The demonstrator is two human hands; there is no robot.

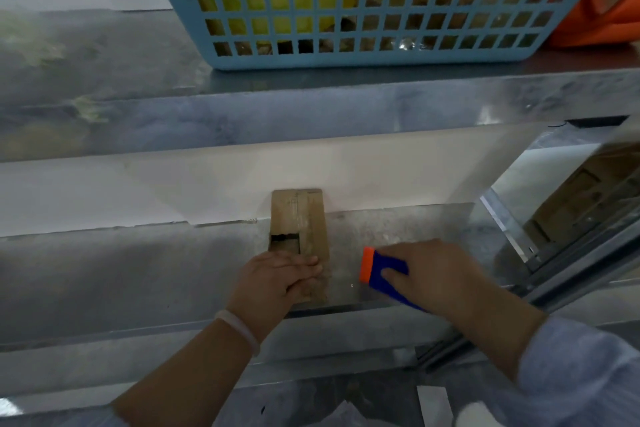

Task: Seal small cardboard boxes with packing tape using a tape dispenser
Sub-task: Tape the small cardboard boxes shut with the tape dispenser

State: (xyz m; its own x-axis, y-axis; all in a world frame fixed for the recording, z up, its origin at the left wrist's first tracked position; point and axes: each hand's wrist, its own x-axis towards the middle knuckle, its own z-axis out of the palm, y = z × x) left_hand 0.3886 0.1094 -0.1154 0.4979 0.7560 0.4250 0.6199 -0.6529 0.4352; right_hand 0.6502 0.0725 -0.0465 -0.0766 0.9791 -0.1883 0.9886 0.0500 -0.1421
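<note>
Your left hand [277, 276] lies flat, fingers straight, pressing the near end of the box [301, 218] on the bench [138, 270]. Your right hand [440, 274] grips the dispenser [381, 263] just right of the box, not touching it.

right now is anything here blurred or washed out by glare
Head view: wide-angle bend in the shelf edge; blur smears the left side; the cardboard box, left hand, right hand and tape dispenser are fairly sharp; glare on its right end.
</note>
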